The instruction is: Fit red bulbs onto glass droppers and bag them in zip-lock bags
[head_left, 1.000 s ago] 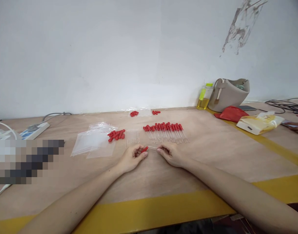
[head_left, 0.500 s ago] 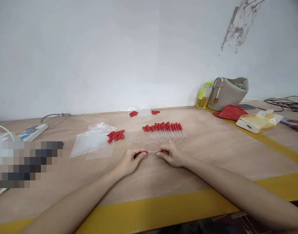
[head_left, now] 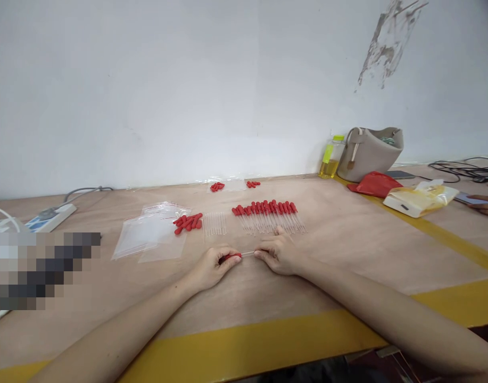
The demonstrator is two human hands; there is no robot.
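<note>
Between my hands lies a dropper, its red rubber bulb (head_left: pixel 233 256) pinched in my left hand (head_left: pixel 216 267). The fingers of my right hand (head_left: pixel 278 254) grip the clear glass tube (head_left: pixel 248 254) that runs out of the bulb. Just beyond my right hand, a row of droppers with red bulbs (head_left: pixel 265 208) lies side by side, tubes toward me. Loose red bulbs (head_left: pixel 188 223) are heaped on clear zip bags (head_left: pixel 143 234) beyond my left hand. Next to them lie several bare glass tubes (head_left: pixel 215 224) in a row.
Small groups of red bulbs (head_left: pixel 217 186) lie on plastic near the wall. At right stand a bottle of yellow liquid (head_left: pixel 329 159) and a grey bag (head_left: pixel 371 154), with a red pouch (head_left: pixel 374 184) and a tissue pack (head_left: pixel 415 201). Another person's hand (head_left: pixel 487 205) shows at the right edge.
More of the red bulb shows between my left thumb and fingers. My hands stay in nearly the same place, and the whole view has shifted slightly.
</note>
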